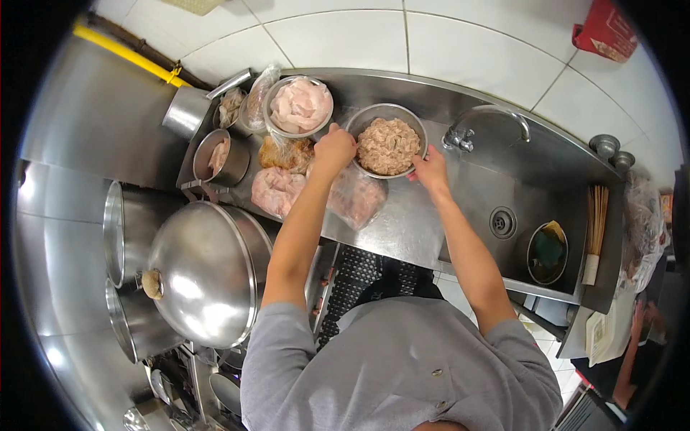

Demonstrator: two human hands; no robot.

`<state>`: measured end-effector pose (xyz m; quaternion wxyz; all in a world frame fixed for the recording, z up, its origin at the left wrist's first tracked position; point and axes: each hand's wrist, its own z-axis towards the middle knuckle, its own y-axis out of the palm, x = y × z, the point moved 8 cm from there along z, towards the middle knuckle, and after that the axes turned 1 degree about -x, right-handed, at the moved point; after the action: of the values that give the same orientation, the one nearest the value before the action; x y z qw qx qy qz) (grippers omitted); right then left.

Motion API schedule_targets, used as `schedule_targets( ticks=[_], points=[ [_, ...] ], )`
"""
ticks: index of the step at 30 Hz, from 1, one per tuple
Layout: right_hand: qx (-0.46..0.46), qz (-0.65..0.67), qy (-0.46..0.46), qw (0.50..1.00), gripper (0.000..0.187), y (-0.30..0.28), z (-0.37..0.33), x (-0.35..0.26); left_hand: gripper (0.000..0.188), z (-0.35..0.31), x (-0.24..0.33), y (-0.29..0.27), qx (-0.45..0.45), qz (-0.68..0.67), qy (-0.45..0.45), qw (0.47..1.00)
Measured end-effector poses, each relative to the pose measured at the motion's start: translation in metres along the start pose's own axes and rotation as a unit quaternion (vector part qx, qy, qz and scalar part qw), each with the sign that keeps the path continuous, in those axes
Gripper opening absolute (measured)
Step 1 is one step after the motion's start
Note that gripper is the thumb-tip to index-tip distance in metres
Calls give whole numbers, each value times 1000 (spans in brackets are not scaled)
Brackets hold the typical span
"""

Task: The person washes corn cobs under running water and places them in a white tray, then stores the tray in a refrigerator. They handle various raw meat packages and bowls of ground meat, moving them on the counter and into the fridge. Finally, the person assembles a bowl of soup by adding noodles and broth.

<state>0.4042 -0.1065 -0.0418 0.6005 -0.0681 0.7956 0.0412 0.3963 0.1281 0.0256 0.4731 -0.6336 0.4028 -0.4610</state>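
Note:
A round metal bowl (404, 113) filled with minced meat (389, 147) is on the steel counter beside the sink. My right hand (431, 171) grips its lower right rim, fingers partly hidden by the bowl. At its left rim my left hand (336, 149) is closed, its fingertips out of sight. Just left of that hand, another metal bowl (269, 108) carries pale raw meat pieces (300, 105). Below my left forearm lie clear bags of raw meat, one pinkish (277, 190) and one (357, 197) nearer the counter's front. A yellowish-brown bagged food (286, 154) lies behind them.
A metal pot (233, 167) holding a pale piece stands left. A big domed lid (205, 276) covers a pot nearer me. Right are a curved tap (496, 109), the sink drain (503, 223), an oval container (548, 253), thin sticks (596, 223) and another person's arm (632, 352).

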Motion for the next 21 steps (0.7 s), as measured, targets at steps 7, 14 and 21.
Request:
schedule_targets(
  ticks=[7,14,21],
  points=[
    [-7,26,-34,999,30,-2,1,-1,24,4,10,2,-53,72,24,996],
    [14,16,-22,1000,31,-4,-4,1,50,8,30,5,-98,138,19,985],
    [37,18,-8,999,42,-7,-6,8,39,10,12,-14,-116,81,68,988]
  ],
)
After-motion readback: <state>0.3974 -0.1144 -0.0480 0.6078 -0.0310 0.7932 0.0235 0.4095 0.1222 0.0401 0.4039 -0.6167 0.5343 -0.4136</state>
